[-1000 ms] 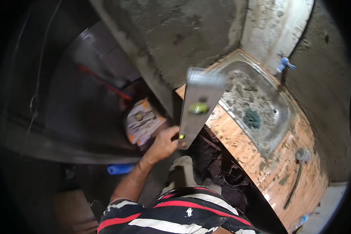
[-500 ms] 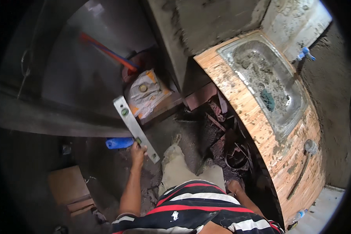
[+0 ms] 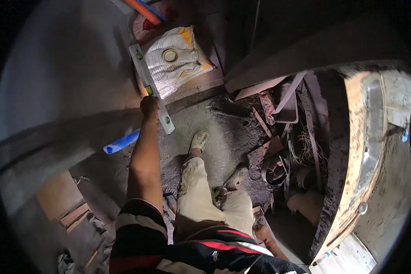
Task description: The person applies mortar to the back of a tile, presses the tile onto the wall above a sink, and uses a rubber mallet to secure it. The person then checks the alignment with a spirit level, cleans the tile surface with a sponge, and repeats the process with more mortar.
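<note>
My left hand [image 3: 149,105] is closed around a pale metal spirit level [image 3: 151,89] near its middle green vial. The level slants in front of the left edge of a white and orange sack [image 3: 180,61]; whether it touches the sack I cannot tell. A ring-shaped yellowish thing, perhaps a roll of tape [image 3: 170,55], rests on the sack. Beside my left forearm is a long blue object [image 3: 122,141], its right end hidden by the arm. My right hand [image 3: 264,234] hangs low beside my right thigh, its fingers not clearly visible.
A wood-topped counter [image 3: 351,182] with a metal sink [image 3: 372,123] curves along the right. Under it lie debris, wires [image 3: 306,146] and a dark round container [image 3: 274,171]. A brown box [image 3: 59,196] stands at left. An orange and blue handle [image 3: 146,11] leans behind the sack.
My left arm has stretched farther forward, carrying the level up alongside the sack. The view has shifted, so the counter and sink now sit nearer the right rim.
</note>
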